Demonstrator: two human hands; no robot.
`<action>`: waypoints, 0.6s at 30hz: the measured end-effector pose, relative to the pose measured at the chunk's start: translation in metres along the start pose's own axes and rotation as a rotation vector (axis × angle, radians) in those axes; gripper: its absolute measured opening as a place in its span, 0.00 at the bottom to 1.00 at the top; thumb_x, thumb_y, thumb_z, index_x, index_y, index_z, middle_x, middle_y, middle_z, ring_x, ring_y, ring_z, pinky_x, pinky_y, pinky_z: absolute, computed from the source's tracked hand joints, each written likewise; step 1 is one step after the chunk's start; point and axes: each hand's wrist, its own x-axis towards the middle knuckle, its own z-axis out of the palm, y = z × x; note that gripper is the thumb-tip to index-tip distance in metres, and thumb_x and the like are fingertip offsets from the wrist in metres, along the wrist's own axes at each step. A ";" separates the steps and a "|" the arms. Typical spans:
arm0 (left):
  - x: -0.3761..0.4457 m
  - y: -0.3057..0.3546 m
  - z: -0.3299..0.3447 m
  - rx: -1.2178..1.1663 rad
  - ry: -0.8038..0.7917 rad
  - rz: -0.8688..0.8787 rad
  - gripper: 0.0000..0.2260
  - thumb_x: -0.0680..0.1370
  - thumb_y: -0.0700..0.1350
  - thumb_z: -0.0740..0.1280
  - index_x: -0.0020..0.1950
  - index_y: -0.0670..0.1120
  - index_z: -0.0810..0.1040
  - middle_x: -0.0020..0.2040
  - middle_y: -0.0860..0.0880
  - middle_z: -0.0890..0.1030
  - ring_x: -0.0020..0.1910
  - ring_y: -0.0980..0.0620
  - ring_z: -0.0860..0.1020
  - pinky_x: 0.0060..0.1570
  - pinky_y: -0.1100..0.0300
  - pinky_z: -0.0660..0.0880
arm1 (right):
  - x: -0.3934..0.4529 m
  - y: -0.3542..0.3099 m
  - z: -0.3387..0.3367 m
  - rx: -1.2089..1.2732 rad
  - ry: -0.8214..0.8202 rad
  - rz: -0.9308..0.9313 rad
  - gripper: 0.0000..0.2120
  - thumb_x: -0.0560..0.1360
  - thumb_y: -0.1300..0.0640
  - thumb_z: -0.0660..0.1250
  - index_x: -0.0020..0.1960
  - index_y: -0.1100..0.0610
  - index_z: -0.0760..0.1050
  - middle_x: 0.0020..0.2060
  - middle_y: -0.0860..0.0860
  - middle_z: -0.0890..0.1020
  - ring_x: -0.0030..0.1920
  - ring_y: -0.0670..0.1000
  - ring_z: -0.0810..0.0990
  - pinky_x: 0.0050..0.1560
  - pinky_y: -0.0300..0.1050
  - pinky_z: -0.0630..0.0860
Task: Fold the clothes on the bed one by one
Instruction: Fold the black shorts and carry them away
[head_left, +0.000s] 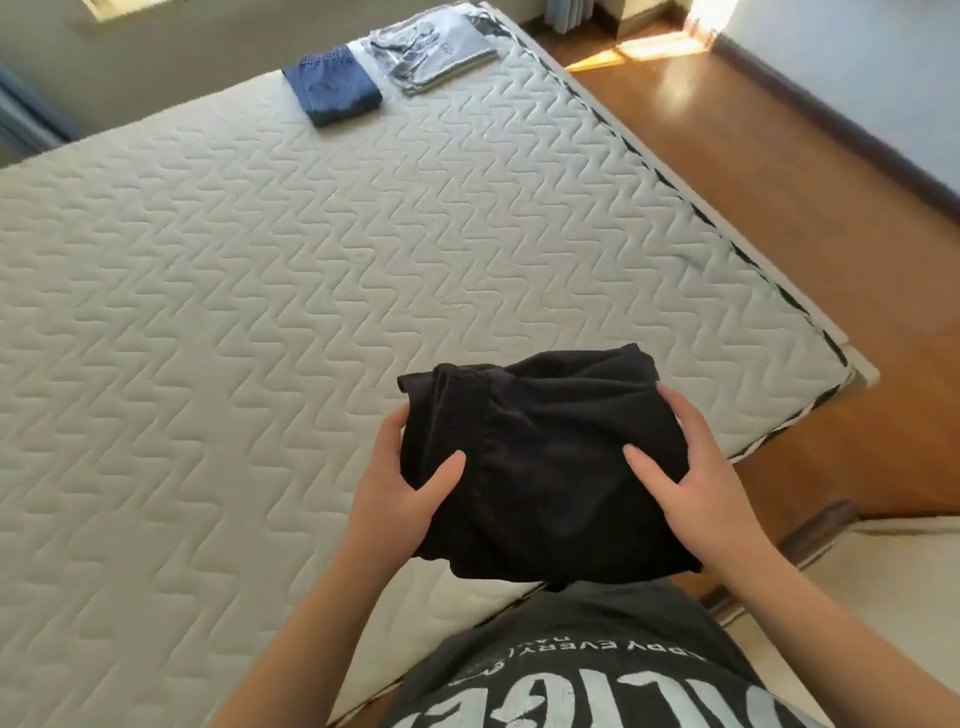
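Head view: folded black fabric garment (540, 467) held up in front of the person's torso, above the near corner of the white quilted mattress (208, 312). The bundle is roughly square; its slightly longer axis runs from the near edge by the torso to the far edge, tilted a bit right. A gathered edge, possibly a waistband, runs along the far-left side; hard to tell on black cloth.

Left hand (400, 499) grips the garment's left edge: thumb on top, pointing in toward the middle, other fingers curled under and hidden. Right hand (696, 467) grips the right edge the same way, thumb laid on top, fingers wrapped round the far-right side. The garment spans between both palms, with thumbs over the cloth and fingers below.

Far end of mattress: folded dark blue shorts (332, 91) lying flat, and just to their right a folded grey-and-white printed garment (431, 49), with a narrow gap between the two. Wooden floor (753, 182) right of the bed.
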 end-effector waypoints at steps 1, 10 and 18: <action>0.002 0.002 -0.001 0.018 -0.041 0.029 0.25 0.74 0.57 0.72 0.58 0.78 0.61 0.53 0.74 0.74 0.52 0.73 0.76 0.45 0.72 0.73 | -0.009 -0.001 -0.003 0.007 0.039 0.022 0.29 0.71 0.36 0.63 0.68 0.25 0.54 0.58 0.15 0.61 0.57 0.20 0.64 0.55 0.23 0.62; 0.020 0.025 0.019 0.093 -0.326 0.217 0.24 0.73 0.58 0.73 0.59 0.77 0.62 0.53 0.70 0.77 0.52 0.70 0.78 0.43 0.68 0.75 | -0.083 0.011 -0.007 0.028 0.368 0.200 0.29 0.74 0.42 0.66 0.71 0.31 0.57 0.65 0.31 0.65 0.62 0.33 0.65 0.62 0.30 0.62; 0.028 0.060 0.070 0.149 -0.480 0.348 0.24 0.73 0.60 0.72 0.57 0.80 0.60 0.50 0.78 0.73 0.48 0.77 0.75 0.33 0.76 0.72 | -0.113 0.033 -0.033 0.012 0.578 0.310 0.31 0.73 0.39 0.65 0.73 0.35 0.57 0.72 0.39 0.65 0.69 0.43 0.66 0.68 0.45 0.67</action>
